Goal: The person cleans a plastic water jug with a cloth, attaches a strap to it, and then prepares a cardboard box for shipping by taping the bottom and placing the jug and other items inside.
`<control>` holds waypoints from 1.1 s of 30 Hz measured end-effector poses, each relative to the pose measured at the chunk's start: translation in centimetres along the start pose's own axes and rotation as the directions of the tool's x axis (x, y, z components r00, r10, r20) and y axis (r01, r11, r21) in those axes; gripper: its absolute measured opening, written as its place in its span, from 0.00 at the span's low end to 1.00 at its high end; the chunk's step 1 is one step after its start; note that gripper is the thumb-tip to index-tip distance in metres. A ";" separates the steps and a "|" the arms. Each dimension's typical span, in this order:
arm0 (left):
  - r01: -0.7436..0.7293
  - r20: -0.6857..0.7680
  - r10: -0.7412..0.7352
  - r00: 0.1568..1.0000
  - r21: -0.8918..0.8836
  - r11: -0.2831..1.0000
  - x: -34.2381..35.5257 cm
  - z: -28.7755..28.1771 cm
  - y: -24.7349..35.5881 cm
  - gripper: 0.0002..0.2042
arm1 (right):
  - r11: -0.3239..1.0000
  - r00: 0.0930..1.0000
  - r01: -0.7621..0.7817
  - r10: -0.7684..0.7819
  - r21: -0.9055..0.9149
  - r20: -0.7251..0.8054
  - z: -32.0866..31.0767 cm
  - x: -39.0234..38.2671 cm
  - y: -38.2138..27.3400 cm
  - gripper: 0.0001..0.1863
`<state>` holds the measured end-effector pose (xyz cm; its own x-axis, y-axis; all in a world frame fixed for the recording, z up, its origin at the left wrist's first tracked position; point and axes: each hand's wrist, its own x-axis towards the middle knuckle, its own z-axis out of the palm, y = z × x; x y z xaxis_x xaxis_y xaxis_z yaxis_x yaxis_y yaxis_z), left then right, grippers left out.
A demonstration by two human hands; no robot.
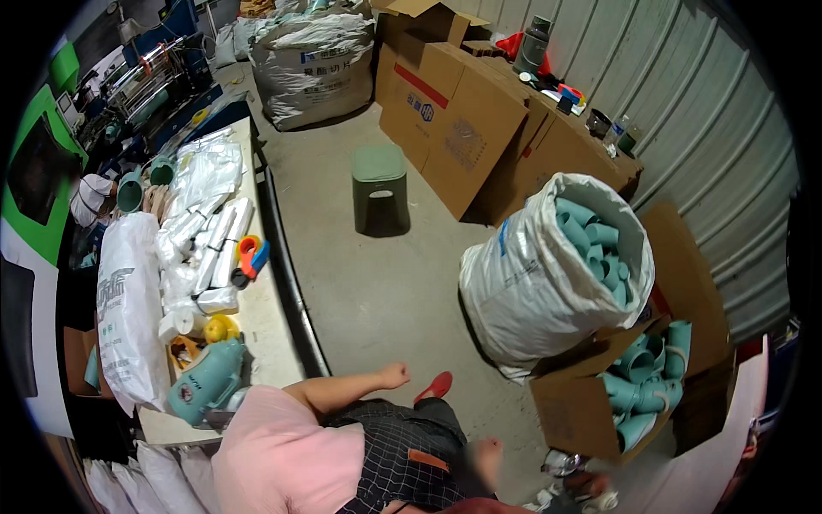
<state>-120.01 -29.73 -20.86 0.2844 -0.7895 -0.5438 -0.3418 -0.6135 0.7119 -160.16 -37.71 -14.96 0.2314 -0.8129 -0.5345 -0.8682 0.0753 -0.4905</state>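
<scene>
Teal plastic tubes [623,392] boxed, likely against rolling, right of my curled, seemingly empty left grip [395,375]; right grip [488,463] can't tell.

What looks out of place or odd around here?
The yellow, fruit-like things on the worktable, beside a teal housing and white plastic packaging, look odd among work goods. Loose clutter at lower right is too blurred to judge.
</scene>
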 end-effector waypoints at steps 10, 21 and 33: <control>0.088 -0.078 -0.142 0.987 -0.478 0.874 13.3 -8.9 12.8 0.13 | 0.812 0.656 0.266 -0.547 -0.519 -0.520 -32.7 38.2 -31.7 0.54; 0.327 -0.054 -0.439 0.897 -0.588 0.740 30.8 -22.1 15.1 0.13 | 0.886 0.986 0.164 -0.165 -0.434 0.036 -28.8 49.0 -27.7 0.14; 0.731 0.301 -0.680 0.669 -0.100 0.675 36.4 -19.1 13.2 0.16 | 0.751 0.990 0.121 -0.137 -0.650 0.026 -47.0 50.7 -15.8 0.13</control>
<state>-97.07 -66.28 -22.75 0.1532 -0.1163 -0.9813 0.0669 -0.9895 0.1278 -155.39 -107.23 -1.92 0.3596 -0.8003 -0.4798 -0.9088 -0.4170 0.0143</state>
